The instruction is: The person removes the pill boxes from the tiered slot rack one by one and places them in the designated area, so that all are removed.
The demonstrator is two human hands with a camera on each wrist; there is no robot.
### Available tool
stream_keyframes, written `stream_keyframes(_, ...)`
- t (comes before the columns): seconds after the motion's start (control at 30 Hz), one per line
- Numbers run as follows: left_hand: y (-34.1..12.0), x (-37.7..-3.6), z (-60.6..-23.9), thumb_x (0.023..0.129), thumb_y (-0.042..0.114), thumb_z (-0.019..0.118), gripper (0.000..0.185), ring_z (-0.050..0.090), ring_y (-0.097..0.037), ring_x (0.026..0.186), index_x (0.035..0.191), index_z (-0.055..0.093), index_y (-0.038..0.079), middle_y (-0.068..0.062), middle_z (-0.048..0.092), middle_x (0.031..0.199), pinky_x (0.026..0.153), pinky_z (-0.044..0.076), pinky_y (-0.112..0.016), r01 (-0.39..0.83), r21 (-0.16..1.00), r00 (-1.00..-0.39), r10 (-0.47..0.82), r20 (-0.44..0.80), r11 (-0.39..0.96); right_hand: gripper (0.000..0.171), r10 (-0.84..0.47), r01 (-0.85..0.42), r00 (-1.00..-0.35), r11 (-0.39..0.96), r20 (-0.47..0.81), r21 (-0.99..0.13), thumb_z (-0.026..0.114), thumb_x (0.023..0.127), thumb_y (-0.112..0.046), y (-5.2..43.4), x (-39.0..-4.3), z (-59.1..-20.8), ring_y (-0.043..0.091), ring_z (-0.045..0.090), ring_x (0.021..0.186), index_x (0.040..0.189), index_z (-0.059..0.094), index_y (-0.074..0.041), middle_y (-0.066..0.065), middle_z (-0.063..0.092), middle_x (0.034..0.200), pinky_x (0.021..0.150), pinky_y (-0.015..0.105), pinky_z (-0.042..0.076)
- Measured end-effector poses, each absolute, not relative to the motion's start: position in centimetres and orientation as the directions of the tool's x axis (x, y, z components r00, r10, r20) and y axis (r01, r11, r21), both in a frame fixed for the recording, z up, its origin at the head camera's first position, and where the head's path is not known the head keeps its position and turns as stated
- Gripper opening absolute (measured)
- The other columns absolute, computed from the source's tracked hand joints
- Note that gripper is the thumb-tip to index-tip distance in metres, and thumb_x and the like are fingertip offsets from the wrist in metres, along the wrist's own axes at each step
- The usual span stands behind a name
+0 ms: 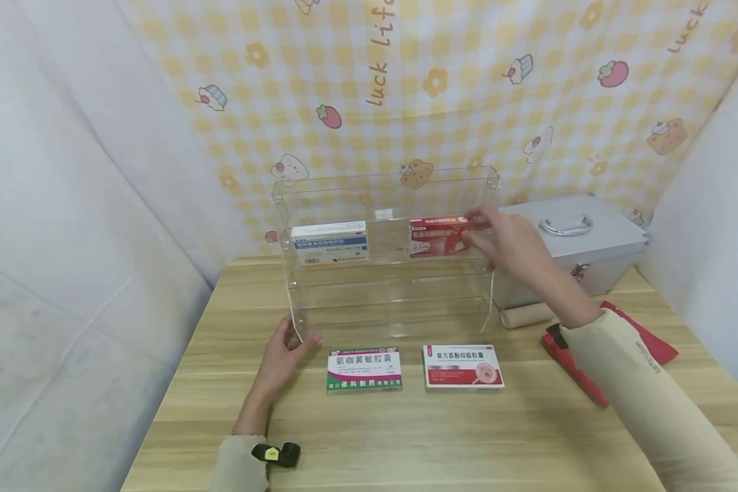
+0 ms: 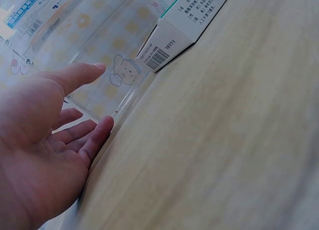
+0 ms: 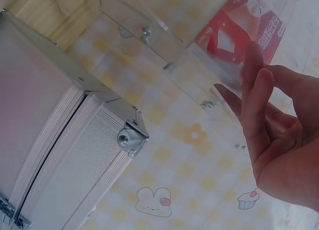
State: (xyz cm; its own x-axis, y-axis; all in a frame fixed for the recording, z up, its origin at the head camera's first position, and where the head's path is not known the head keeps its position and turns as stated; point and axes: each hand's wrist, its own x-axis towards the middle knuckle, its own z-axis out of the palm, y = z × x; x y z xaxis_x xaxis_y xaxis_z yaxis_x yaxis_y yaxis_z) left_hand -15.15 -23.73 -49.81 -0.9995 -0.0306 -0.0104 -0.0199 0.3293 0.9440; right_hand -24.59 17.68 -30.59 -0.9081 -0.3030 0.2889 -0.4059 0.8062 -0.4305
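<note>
Red box (image 1: pixel 438 236) fingertip-touched only in head view | hands: both loose, holding nothing

A light wooden table (image 1: pixel 406 437) stands in a corner hung with white fabric walls (image 1: pixel 67 205) and a yellow checked cloth backdrop (image 1: pixel 467 89) printed with strawberries and cupcakes.
</note>
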Motion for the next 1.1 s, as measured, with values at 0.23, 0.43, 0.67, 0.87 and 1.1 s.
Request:
stream_keyframes(0.23,-23.8,-15.1,-49.8,0.091,0.036,0.071,0.077,0.053,-0.036,0.122,0.154,0.03,0.019,-0.013,0.036,0.153,0.095,0.048,-0.049,-0.023,0.947,-1.0,-0.024,-0.016,0.319,0.029,-0.29,-0.369,-0.929,0.744,0.23,-0.556,0.069,0.094,-0.023,18.1,-25.2,-30.0,0.023,0.064,0.047,0.117,0.057,-0.013,0.02,0.067,0.116,0.038,0.036,0.048)
stream_keyframes(0.43,-23.3,-14.7,-47.7,0.093,0.027,0.07,0.076,0.048,-0.039,0.126,0.154,0.028,0.012,-0.018,0.033,0.154,0.097,0.045,-0.052,-0.037,0.953,-0.999,-0.006,-0.037,0.302,0.029,-0.275,-0.317,-0.947,0.733,0.165,-0.602,0.07,0.093,-0.022,18.4,-25.5,-29.3,0.025,0.066,0.052,0.118,0.058,-0.012,0.022,0.066,0.116,0.041,0.039,0.051)
stream_keyframes(0.67,-22.8,-14.1,-46.1,0.093,0.025,0.069,0.075,0.047,-0.04,0.127,0.154,0.028,0.008,-0.02,0.035,0.153,0.097,0.045,-0.05,-0.029,0.948,-0.999,0.005,-0.032,0.318,0.033,-0.332,-0.349,-0.933,0.749,0.137,-0.564,0.068,0.094,-0.018,18.5,-25.7,-28.3,0.021,0.065,0.049,0.125,0.062,-0.008,0.025,0.066,0.114,0.045,0.039,0.053)
stream_keyframes(0.87,-22.9,-14.1,-46.1,0.093,0.026,0.07,0.074,0.049,-0.039,0.125,0.153,0.029,0.009,-0.019,0.035,0.152,0.096,0.046,-0.05,-0.026,0.947,-1.0,0.001,-0.028,0.322,0.033,-0.338,-0.342,-0.934,0.761,0.113,-0.552,0.068,0.094,-0.018,18.4,-25.8,-27.9,0.02,0.065,0.049,0.125,0.063,-0.006,0.024,0.066,0.113,0.045,0.034,0.051)
stream_keyframes(1.1,-23.0,-14.1,-46.4,0.093,0.025,0.07,0.074,0.055,-0.037,0.117,0.153,0.03,0.009,-0.02,0.036,0.152,0.093,0.049,-0.047,-0.033,0.948,-0.999,-0.002,-0.034,0.318,0.035,-0.318,-0.321,-0.942,0.756,0.109,-0.57,0.072,0.092,-0.017,18.3,-26.0,-27.9,0.021,0.065,0.049,0.124,0.064,-0.007,0.023,0.067,0.112,0.044,0.034,0.05)
